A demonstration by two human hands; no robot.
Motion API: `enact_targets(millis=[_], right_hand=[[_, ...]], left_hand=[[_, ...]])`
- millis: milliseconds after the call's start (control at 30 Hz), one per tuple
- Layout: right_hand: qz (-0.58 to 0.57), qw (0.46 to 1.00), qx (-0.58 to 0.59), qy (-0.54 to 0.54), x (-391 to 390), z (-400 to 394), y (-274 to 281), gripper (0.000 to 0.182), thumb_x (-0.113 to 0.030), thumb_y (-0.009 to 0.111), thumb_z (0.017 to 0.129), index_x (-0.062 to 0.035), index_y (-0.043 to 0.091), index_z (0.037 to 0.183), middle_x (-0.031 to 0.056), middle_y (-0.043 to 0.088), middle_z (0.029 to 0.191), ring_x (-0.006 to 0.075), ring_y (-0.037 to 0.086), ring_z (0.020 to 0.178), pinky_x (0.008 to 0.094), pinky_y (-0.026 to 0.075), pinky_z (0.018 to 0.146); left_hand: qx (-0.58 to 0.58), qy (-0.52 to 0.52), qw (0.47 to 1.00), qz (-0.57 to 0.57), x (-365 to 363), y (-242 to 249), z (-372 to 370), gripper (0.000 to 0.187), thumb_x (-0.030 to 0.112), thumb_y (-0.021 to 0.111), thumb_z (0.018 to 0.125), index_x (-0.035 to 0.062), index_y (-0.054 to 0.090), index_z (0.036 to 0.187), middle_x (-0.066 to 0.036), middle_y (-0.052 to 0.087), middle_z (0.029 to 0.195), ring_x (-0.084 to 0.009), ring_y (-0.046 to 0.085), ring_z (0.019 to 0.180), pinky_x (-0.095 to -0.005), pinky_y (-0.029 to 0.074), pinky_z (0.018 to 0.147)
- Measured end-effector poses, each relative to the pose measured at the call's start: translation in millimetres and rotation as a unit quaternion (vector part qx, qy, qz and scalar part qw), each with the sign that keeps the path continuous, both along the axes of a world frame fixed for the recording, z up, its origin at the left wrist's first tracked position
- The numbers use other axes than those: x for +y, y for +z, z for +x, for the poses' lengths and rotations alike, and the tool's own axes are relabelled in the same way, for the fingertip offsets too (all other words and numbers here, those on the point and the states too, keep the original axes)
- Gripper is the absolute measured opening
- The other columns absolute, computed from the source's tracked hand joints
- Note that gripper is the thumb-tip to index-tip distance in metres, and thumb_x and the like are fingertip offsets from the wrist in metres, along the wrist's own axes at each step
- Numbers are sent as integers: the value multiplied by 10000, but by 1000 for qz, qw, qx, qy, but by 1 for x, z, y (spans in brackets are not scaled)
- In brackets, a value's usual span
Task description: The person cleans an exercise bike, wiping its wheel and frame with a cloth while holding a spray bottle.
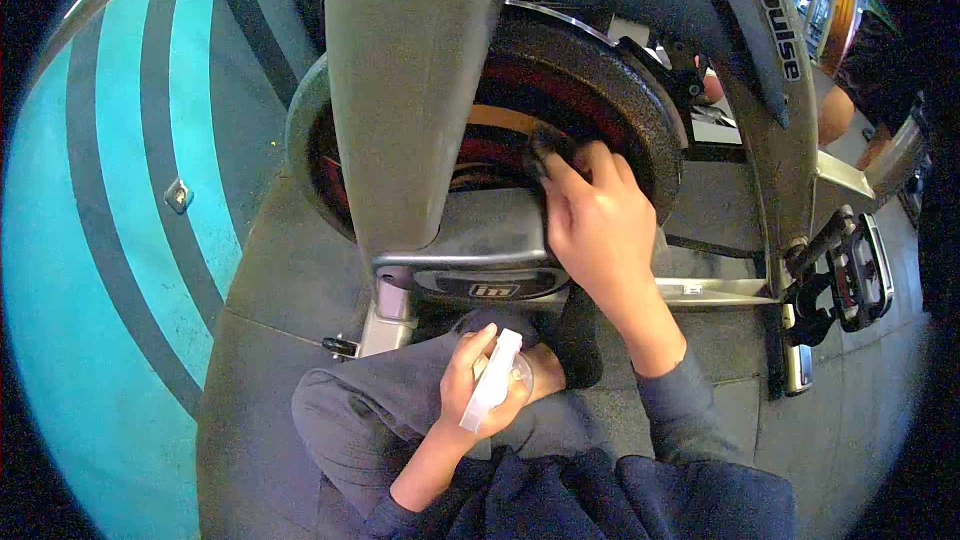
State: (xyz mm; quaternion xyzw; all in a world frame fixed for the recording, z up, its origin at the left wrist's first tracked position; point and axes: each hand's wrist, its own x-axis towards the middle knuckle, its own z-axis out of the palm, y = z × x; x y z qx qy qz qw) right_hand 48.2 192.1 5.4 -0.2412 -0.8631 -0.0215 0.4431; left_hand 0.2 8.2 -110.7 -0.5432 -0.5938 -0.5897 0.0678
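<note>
My left hand (470,380) is closed around a spray bottle (492,385) in front of my lap. Its white spray head faces up, and part of a clear body shows beside my fingers. My right hand (600,225) reaches into the wheel of an exercise bike, fingers bent around a small black cloth (543,147). This cloth lies against the inner side of the dark flywheel (655,105), near a brownish band. My fingertips are partly hidden. Below the wheel is a grey plastic cover (490,225) with a logo.
A thick grey frame post (405,90) rises in front of the wheel. At right are a frame bar marked "impulse" (770,15) and a pedal (860,270). Turquoise striped flooring (120,210) lies left. Part of another person (835,115) shows at upper right.
</note>
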Motion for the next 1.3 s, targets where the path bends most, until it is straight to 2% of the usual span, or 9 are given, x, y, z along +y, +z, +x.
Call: enact_targets(millis=[100, 267, 500, 700, 767, 867, 1100, 1167, 1300], right_hand=[[7, 1000, 15, -17, 3, 5, -8, 243, -141, 635, 722, -111, 678, 958, 102, 533, 816, 268, 567, 747, 365, 505, 561], [26, 999, -17, 9, -1, -11, 9, 313, -121, 628, 727, -125, 677, 1036, 108, 532, 802, 275, 576, 737, 384, 499, 585], [31, 995, -89, 43, -11, -46, 21, 300, -138, 617, 719, -144, 687, 1011, 108, 618, 910, 286, 605, 767, 384, 525, 623], [8, 1000, -6, 2, -4, -10, 10, 302, -149, 626, 766, -158, 675, 1064, 104, 541, 821, 278, 572, 747, 382, 494, 596], [6, 1000, 14, -7, 1, 1, 2, 297, -148, 631, 772, -150, 672, 1067, 99, 532, 812, 272, 566, 739, 378, 487, 596], [-4, 1000, -7, -12, -1, 0, 4, 302, -139, 632, 769, -146, 671, 1069, 103, 543, 828, 271, 569, 745, 381, 488, 599], [36, 997, -31, 56, -10, -50, 22, 345, -172, 631, 740, -164, 669, 1083, 135, 600, 927, 299, 603, 756, 397, 525, 603], [41, 997, -20, 56, -10, -50, 20, 339, -171, 629, 741, -170, 672, 1077, 131, 599, 920, 298, 602, 755, 397, 524, 603], [-8, 999, -43, 11, -7, -27, 18, 317, -155, 623, 742, -185, 683, 1051, 120, 589, 884, 297, 594, 754, 393, 518, 607]], left_hand=[[-1, 5, 1000, -2, 0, -2, 0, 613, 98, 686, 728, -47, 390, 1245, -173, 624, 955, -288, 615, 806, -372, 499, 741], [4, -6, 1000, 5, 1, -1, -1, 618, 84, 695, 708, -51, 402, 1235, -170, 628, 954, -288, 618, 817, -376, 498, 757], [-7, -5, 1000, -2, 0, 2, 1, 619, 53, 678, 704, -37, 382, 1240, -175, 632, 960, -289, 618, 816, -379, 499, 758], [-21, -7, 1000, -6, -3, -2, 0, 611, 62, 678, 712, -42, 380, 1236, -175, 626, 960, -287, 616, 804, -376, 499, 739], [2, -10, 1000, -27, -6, -2, -2, 650, 24, 616, 729, -36, 315, 1301, -183, 617, 1030, -222, 607, 907, -357, 490, 843], [-6, -16, 1000, -24, -4, -1, -3, 651, 19, 614, 728, -35, 313, 1302, -182, 618, 1032, -222, 607, 917, -355, 488, 848], [-10, -14, 1000, -24, -3, 0, 0, 653, 2, 608, 716, -29, 319, 1300, -175, 622, 1028, -222, 609, 916, -350, 488, 848], [-19, 3, 1000, -10, -1, 0, 1, 624, 77, 670, 717, -24, 370, 1255, -162, 642, 937, -286, 616, 803, -376, 501, 739], [18, 24, 999, -25, -5, 1, 1, 621, 73, 666, 715, -38, 370, 1250, -162, 641, 937, -288, 616, 801, -378, 505, 744]])
